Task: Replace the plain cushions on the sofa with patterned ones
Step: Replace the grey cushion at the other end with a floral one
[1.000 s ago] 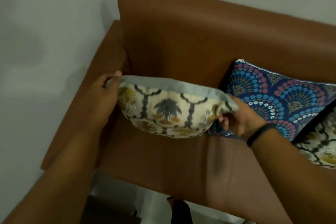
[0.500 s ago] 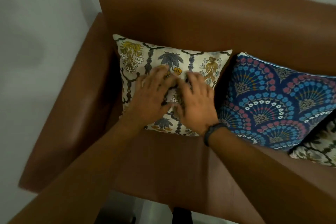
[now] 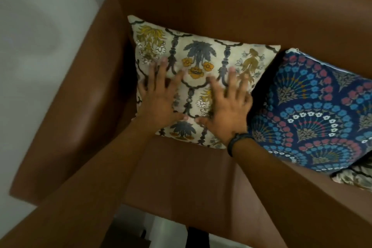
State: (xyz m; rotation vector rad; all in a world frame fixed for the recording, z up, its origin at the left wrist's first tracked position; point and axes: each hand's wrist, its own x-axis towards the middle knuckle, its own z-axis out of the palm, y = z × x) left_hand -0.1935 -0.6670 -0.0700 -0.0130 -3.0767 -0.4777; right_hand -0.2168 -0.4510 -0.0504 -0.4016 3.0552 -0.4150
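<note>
We have two hands in view, both flat and spread. Our left hand lies palm-down on the left half of the cream floral cushion, fingers fanned apart and pointing toward the sofa back. Our right hand lies the same way on the cushion's right half, fingers splayed, thumb reaching inward until it nearly meets the left thumb. Neither hand pinches or grips anything; they simply press on the fabric. One dark wristband circles the right wrist.

The cream cushion stands propped against the backrest of the brown sofa, tucked into the corner beside the one armrest we can see, its bottom edge resting on the seat.

Moving outward, we count three patterned cushions in all. Just to the right of the cream one, touching or nearly touching it, leans one navy cushion printed with blue, pink and white fan shapes. Below its lower right edge peeks the corner of a third cushion (only a sliver shows, pale with dark scrollwork, much like the first).

Beyond the armrest is a pale wall, and under the seat's front edge a strip of light floor.
</note>
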